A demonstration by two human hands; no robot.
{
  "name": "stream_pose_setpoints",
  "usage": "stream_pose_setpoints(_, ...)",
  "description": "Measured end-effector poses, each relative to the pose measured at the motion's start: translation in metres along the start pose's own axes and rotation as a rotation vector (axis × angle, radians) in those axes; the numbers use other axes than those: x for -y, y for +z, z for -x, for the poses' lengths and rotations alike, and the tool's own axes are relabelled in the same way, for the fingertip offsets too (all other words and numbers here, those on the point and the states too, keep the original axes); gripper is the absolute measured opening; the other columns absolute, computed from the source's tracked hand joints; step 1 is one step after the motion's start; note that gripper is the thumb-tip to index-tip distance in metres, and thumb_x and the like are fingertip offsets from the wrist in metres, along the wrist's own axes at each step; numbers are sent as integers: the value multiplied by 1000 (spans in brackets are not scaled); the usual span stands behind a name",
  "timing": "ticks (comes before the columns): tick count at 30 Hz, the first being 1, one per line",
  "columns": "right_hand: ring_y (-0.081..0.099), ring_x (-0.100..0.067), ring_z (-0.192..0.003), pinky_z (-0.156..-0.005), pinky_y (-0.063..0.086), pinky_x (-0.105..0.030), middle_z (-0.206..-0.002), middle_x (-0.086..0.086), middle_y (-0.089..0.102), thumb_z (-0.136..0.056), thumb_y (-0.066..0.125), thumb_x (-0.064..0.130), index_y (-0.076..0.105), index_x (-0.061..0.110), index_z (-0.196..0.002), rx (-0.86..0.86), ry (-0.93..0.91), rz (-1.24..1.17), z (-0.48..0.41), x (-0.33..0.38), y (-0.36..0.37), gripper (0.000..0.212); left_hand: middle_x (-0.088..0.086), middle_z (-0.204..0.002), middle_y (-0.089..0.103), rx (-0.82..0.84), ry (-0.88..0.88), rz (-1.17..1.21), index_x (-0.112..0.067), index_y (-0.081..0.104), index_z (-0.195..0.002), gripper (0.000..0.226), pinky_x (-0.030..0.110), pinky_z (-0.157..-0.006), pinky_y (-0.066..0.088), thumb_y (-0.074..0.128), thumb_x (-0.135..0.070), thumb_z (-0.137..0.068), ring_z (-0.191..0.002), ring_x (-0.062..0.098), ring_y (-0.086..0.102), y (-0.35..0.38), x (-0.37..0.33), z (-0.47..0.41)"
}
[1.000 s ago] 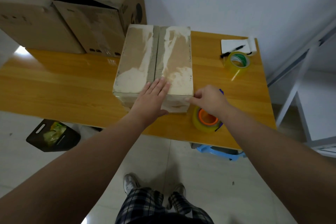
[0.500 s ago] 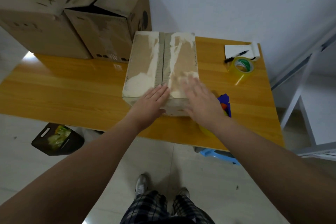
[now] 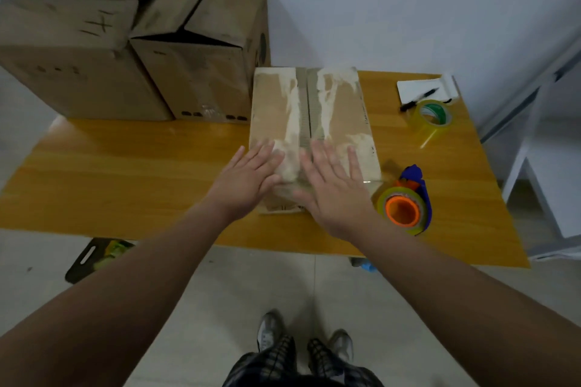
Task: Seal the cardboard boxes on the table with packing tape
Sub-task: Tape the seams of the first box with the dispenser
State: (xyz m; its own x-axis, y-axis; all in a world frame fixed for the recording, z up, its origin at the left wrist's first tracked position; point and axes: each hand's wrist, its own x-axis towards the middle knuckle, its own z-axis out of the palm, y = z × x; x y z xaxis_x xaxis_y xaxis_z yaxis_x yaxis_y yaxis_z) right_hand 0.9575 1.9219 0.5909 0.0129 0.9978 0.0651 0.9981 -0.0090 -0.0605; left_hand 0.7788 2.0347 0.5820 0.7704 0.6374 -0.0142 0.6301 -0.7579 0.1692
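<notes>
A flat cardboard box (image 3: 339,116) with torn pale patches lies in the middle of the wooden table (image 3: 125,173), its two flaps meeting along a centre seam. My left hand (image 3: 248,179) and my right hand (image 3: 333,185) both press flat on the near end of its top, fingers straight, one on each side of the seam. A tape dispenser (image 3: 405,204) with an orange core and blue frame sits on the table just right of my right hand. A second roll of clear tape (image 3: 432,118) stands further back on the right.
Two large cardboard boxes (image 3: 72,63) (image 3: 204,50) stand at the back left, the right one with loose flaps. A white pad with a black pen (image 3: 421,94) lies at the far right corner. A dark bag (image 3: 94,258) sits on the floor under the table edge.
My right hand left the tape dispenser and moved left onto the box top, now pressing flat beside my left hand. The dispenser is uncovered again.
</notes>
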Motion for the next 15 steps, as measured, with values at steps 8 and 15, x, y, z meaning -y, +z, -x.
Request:
stream_pose_setpoints(8, -4, -21, -147, -114, -16, -47, -160, -2, -2, -91, -2, 58, -5, 21, -151, 83, -31, 153, -32, 12, 26, 72, -1, -158, 8, 13, 149, -87, -25, 7, -150, 73, 34, -114, 0, 12, -62, -87, -143, 13, -2, 14, 30, -3)
stream_pose_setpoints(15, 12, -28, -146, -116, 2, -52, -158, -13, 13, -96, 26, 54, 9, 8, -151, 35, -38, 275, -32, 14, 30, 74, 6, -156, 21, -26, 192, -172, -16, 18, -149, 82, 40, -114, 10, 60, -43, -84, -143, 23, 17, 16, 31, -3)
